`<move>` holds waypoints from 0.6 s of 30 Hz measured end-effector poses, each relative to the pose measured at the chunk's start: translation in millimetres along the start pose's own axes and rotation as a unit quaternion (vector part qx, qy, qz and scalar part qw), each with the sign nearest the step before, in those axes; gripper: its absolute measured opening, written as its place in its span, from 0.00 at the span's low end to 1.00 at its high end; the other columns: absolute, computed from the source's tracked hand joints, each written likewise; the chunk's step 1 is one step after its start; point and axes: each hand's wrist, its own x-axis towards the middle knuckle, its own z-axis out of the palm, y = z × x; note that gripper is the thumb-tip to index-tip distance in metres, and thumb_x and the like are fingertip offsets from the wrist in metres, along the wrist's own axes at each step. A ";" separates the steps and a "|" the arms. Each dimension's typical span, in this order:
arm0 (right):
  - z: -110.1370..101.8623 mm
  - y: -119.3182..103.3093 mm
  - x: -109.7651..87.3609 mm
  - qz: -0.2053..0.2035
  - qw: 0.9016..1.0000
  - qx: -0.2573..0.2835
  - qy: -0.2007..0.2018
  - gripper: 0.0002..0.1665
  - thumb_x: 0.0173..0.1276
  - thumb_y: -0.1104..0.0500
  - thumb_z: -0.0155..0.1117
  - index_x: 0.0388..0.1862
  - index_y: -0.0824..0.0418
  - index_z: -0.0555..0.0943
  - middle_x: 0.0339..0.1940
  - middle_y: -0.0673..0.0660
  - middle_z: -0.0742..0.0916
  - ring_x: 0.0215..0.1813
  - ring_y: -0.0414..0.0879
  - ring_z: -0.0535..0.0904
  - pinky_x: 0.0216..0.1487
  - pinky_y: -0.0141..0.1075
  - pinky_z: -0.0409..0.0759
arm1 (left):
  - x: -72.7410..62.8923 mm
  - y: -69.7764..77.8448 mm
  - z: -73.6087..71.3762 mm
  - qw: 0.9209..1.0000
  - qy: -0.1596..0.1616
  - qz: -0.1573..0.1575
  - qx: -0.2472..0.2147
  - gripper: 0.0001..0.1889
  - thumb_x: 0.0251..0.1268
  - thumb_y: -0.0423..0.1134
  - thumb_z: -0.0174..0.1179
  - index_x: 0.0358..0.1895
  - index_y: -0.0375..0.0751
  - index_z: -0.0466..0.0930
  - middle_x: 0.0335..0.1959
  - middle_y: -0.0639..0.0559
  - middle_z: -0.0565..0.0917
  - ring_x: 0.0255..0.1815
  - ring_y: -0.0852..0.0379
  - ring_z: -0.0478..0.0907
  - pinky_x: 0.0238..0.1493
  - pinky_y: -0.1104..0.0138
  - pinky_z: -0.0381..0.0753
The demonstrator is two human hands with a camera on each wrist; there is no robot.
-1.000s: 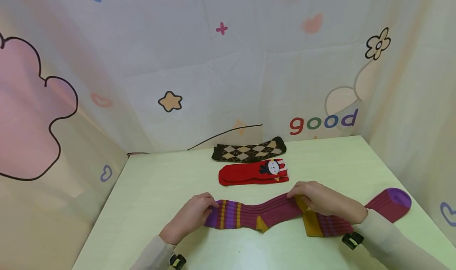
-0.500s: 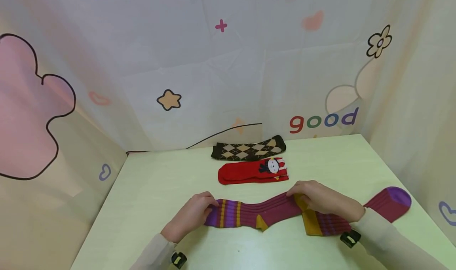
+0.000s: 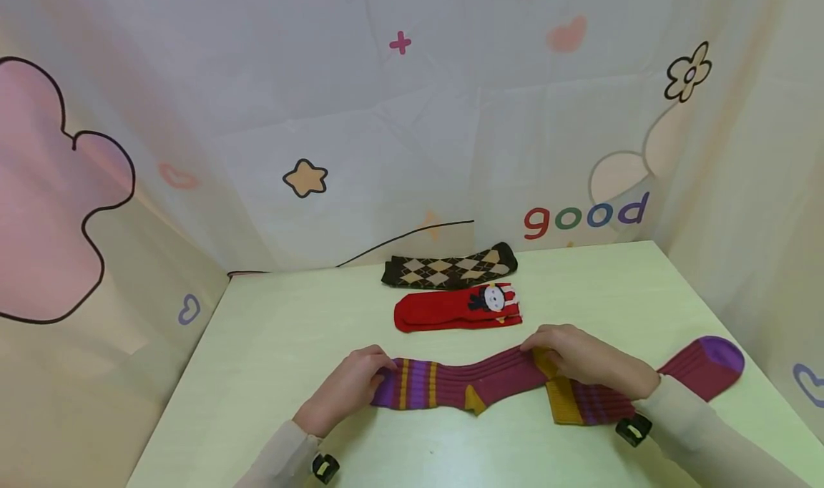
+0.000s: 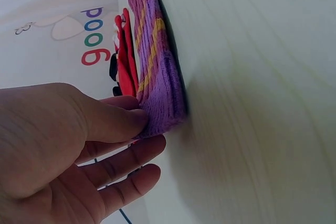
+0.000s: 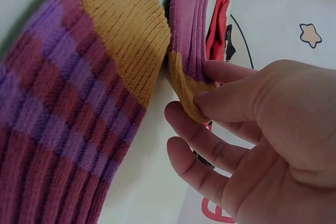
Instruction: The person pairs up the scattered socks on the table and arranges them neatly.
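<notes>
My left hand [image 3: 347, 388] pinches the purple cuff of a maroon sock [image 3: 450, 384] with purple and yellow stripes and a yellow heel. Stretched lengthwise across the table, the sock has its yellow toe pinched between the thumb and finger of my right hand [image 3: 582, 359]. In the left wrist view, the purple cuff [image 4: 167, 95] sits between thumb and fingers. The right wrist view shows the yellow toe [image 5: 184, 90] held the same way. Under my right forearm lies a second maroon sock [image 3: 698, 373] with a yellow cuff and purple toe; the forearm hides its middle.
Behind the striped sock lie flat red socks [image 3: 444, 310] with a white animal face. Farther back, dark argyle socks [image 3: 450, 270] lie near the curtain [image 3: 386, 116], which surrounds the pale table [image 3: 283, 330] at the back and sides.
The head view has tilted slightly, so the scene sits a little higher. Both hands keep their hold on the striped sock, which has hardly moved.
</notes>
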 end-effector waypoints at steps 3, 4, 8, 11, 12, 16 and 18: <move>1.1 1.6 -0.3 0.002 1.000 -0.003 0.004 0.23 0.65 0.77 0.66 0.56 0.62 0.86 0.51 0.55 0.88 0.55 0.54 0.84 0.56 0.49 0.84 | 0.8 0.1 0.9 1.000 0.000 0.000 0.001 0.08 0.67 0.28 0.66 0.46 0.38 0.89 0.44 0.49 0.85 0.46 0.54 0.83 0.53 0.60 0.85; 1.1 1.9 -0.2 0.001 1.000 -0.004 0.007 0.23 0.64 0.77 0.66 0.56 0.62 0.86 0.51 0.55 0.88 0.54 0.54 0.84 0.56 0.49 0.84 | 1.1 0.1 1.0 1.000 0.001 0.002 0.003 0.08 0.68 0.28 0.66 0.46 0.38 0.89 0.44 0.49 0.85 0.46 0.54 0.83 0.53 0.60 0.85; 1.3 2.8 0.3 0.008 1.000 -0.002 0.013 0.23 0.64 0.77 0.67 0.54 0.61 0.87 0.49 0.54 0.87 0.52 0.52 0.84 0.55 0.48 0.85 | 1.5 -0.2 2.0 1.000 0.010 0.009 0.008 0.07 0.67 0.27 0.66 0.45 0.38 0.89 0.44 0.49 0.84 0.45 0.54 0.83 0.52 0.60 0.86; 0.8 2.9 0.3 0.016 1.000 -0.002 0.015 0.22 0.64 0.77 0.67 0.54 0.60 0.88 0.48 0.54 0.87 0.51 0.51 0.83 0.54 0.47 0.85 | 0.8 -0.6 3.6 1.000 0.019 0.009 0.009 0.07 0.67 0.27 0.66 0.44 0.37 0.89 0.46 0.48 0.82 0.45 0.53 0.82 0.52 0.60 0.86; 0.8 3.0 0.4 0.018 1.000 -0.002 0.015 0.22 0.64 0.77 0.67 0.54 0.60 0.88 0.47 0.54 0.86 0.50 0.51 0.83 0.54 0.47 0.85 | 0.4 -0.8 4.2 1.000 0.024 0.010 0.010 0.07 0.67 0.27 0.66 0.45 0.37 0.89 0.47 0.48 0.82 0.46 0.53 0.82 0.52 0.60 0.85; 1.4 3.2 0.2 0.021 1.000 -0.005 0.016 0.23 0.63 0.77 0.68 0.53 0.59 0.88 0.46 0.52 0.85 0.49 0.49 0.82 0.53 0.46 0.86 | -1.0 -1.5 7.2 0.999 0.044 0.011 0.016 0.09 0.65 0.25 0.67 0.46 0.36 0.89 0.50 0.49 0.79 0.45 0.52 0.82 0.52 0.60 0.85; 1.9 3.5 -0.2 0.021 1.000 -0.006 0.019 0.23 0.63 0.77 0.69 0.53 0.58 0.88 0.45 0.51 0.84 0.48 0.48 0.82 0.52 0.44 0.86 | -1.2 -1.7 8.2 0.998 0.053 0.011 0.019 0.10 0.64 0.25 0.67 0.47 0.36 0.89 0.51 0.49 0.78 0.44 0.53 0.82 0.52 0.60 0.85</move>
